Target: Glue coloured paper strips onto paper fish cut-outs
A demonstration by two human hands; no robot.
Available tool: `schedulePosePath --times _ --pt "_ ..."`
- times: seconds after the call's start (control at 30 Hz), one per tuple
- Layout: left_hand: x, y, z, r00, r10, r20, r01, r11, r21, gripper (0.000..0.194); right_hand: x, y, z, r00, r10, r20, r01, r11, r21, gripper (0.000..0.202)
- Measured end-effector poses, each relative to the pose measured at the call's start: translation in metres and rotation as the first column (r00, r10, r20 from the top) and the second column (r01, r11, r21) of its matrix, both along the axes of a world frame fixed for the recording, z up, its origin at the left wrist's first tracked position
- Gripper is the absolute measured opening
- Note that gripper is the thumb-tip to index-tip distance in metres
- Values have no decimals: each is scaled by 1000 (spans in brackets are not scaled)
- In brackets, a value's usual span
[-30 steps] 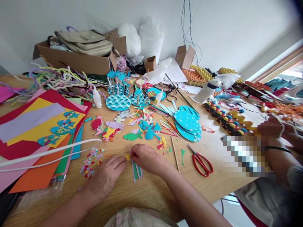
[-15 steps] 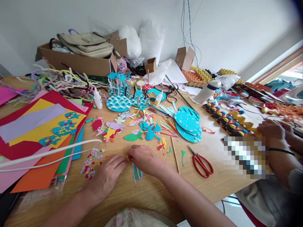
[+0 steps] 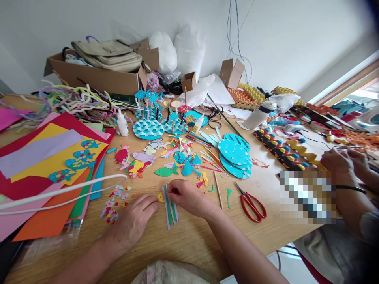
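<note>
My left hand (image 3: 142, 215) rests on the table, its fingertips pressed together on the edge of a small yellow paper piece (image 3: 160, 197). Just right of that piece lie purple and green paper strips (image 3: 171, 211). My right hand (image 3: 185, 195) is over the upper end of the strips, thumb and fingers pinched together; what they hold, if anything, is too small to make out. Small coloured paper bits (image 3: 112, 205) lie left of my left hand. A green paper fish (image 3: 166, 171) is beyond my hands, beside blue scraps (image 3: 187, 165).
Red-handled scissors (image 3: 251, 207) and a wooden stick (image 3: 218, 190) lie to the right. Coloured sheets (image 3: 59, 157) and a white cable (image 3: 74, 184) are at the left. Glue bottles (image 3: 122, 124) stand farther back. Another person's hands (image 3: 340, 161) are at the far right.
My right hand has moved slightly right, off the yellow piece, uncovering it and the upper part of the strips. My left hand has barely moved.
</note>
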State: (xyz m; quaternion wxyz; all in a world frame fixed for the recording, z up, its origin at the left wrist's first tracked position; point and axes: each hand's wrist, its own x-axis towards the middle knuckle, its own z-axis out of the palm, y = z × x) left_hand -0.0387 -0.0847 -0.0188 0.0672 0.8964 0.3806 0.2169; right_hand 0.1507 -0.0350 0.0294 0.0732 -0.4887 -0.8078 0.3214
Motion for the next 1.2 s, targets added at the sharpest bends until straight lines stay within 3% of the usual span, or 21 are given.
schedulePosePath --times 0.1,0.3,0.53,0.73,0.87,1.07,1.2 --pt "0 0 2 1000 8 0 -8 1000 -11 42 -3 -1 -2 999 36 19 -36 998 45 12" --pt "0 0 1 1000 8 -26 -7 999 42 41 -17 2 3 934 189 303 -226 970 93 19" --pt "0 0 -5 999 1 -47 1 999 49 38 -21 3 5 913 222 342 -259 964 64 24" --pt "1 -1 -7 996 4 -84 2 997 79 40 -16 1 1 923 204 325 -234 970 57 21" --pt "2 -2 -5 996 -9 -94 19 994 111 39 -9 0 3 963 176 205 -185 982 26 15" --pt "1 -2 -11 996 -10 -84 17 996 88 38 -2 -1 5 999 17 -41 -22 992 -123 12" --pt "0 -2 -12 997 -21 -81 30 994 108 38 -7 -2 3 997 -74 11 75 979 -187 13"
